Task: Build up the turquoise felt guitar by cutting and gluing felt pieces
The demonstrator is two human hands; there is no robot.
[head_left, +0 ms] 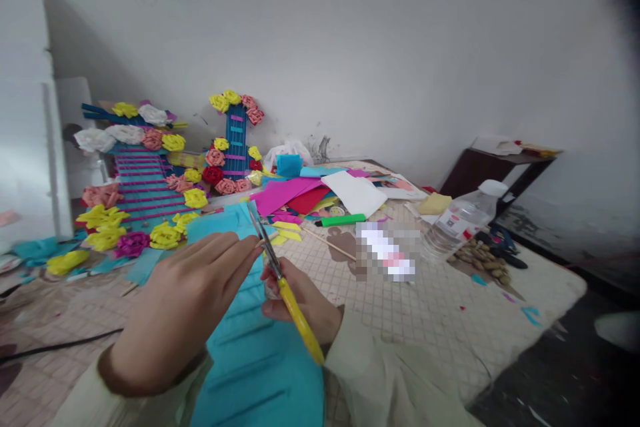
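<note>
My right hand (300, 300) is closed round yellow-handled scissors (285, 287), whose blades point up and away towards the far left. My left hand (185, 307) is raised beside the blades with its fingers held straight and together, the fingertips touching the scissors near the blade pivot. A large turquoise paper sheet (260, 353) lies under both hands and reaches towards me. I cannot see whether the left fingers pinch the paper edge.
Blue craft structures decorated with paper roses (145, 180) stand at the left and back (235, 140). Loose coloured paper sheets (310, 193) lie in the middle. A clear plastic bottle (457, 223) and nuts (480, 260) sit to the right. A dark side table (480, 170) stands at the far right.
</note>
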